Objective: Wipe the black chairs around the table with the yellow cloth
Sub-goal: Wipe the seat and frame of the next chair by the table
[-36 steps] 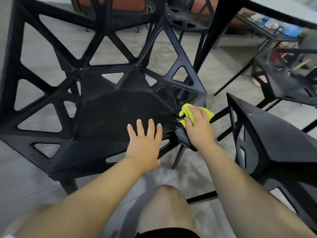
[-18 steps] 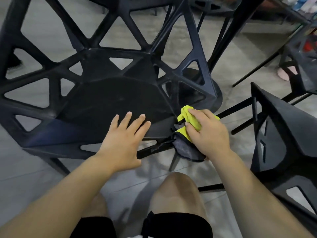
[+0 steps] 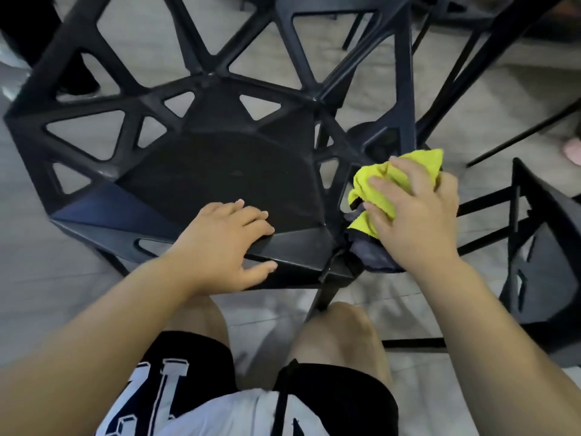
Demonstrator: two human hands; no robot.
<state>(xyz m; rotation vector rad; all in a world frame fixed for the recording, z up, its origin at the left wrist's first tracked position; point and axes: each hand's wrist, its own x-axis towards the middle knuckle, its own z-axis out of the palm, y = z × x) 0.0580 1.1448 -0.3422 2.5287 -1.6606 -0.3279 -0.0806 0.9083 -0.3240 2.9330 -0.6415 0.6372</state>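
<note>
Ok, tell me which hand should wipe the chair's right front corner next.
Right. The right hand holds the yellow cloth bunched against that corner of the black chair. The left hand rests bare on the seat's front edge and seems better used as a brace.

Black shorts [image 3: 345, 404] and white shirt [image 3: 220, 415] bearing dark numerals.

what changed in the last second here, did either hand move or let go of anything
The left hand slid back from the middle of the seat of the black chair to its front edge and turned, so its fingers now point right. The right hand kept the yellow cloth bunched against the seat's front right corner. Nothing was let go.
</note>
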